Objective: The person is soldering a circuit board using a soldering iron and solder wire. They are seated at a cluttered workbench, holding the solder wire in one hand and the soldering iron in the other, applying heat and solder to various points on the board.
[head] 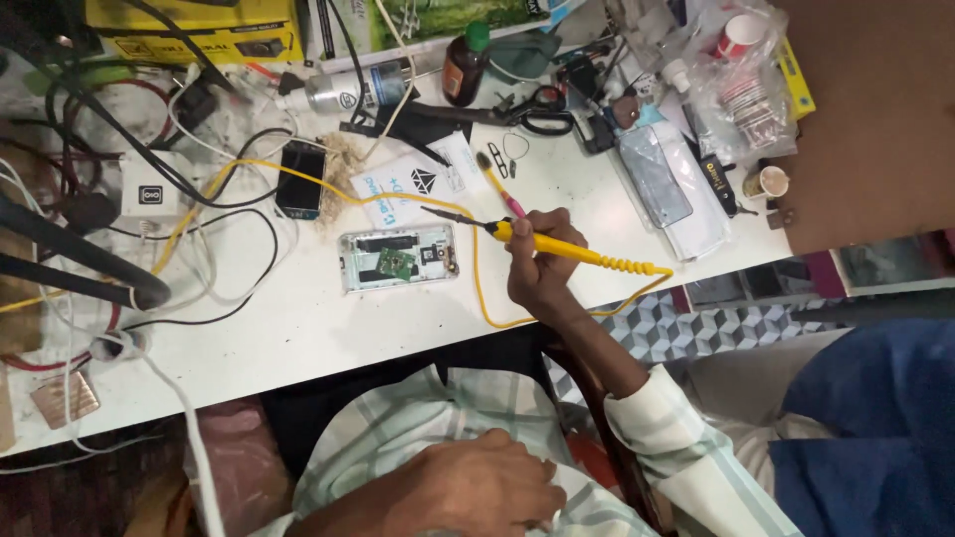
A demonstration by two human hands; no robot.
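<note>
White and crowded, the desk (328,328) fills the upper two thirds of the frame, with a patterned tile floor showing at the right below its edge. Near the middle of the frame the right hand (542,268) has its grip clamped around the yellow handle of a soldering iron (557,247), whose dark tip points left and hangs just above and to the right of an opened phone (398,257). That phone lies flat on the desk with its back cover off and a small green circuit board exposed. From the iron's ribbed end a yellow cord (477,268) loops down past the wrist and runs left across the desk. A small brush with a pink handle (500,186) lies just above the hand. At the bottom centre the left hand (477,487) rests on the person's checked shirt, fingers curled loosely and holding nothing. Higher up sit black scissors (542,107), a brown bottle with a green cap (465,65) and a silver spray can (348,88) lying on its side. Black and white cables tangle across the upper left.
</note>
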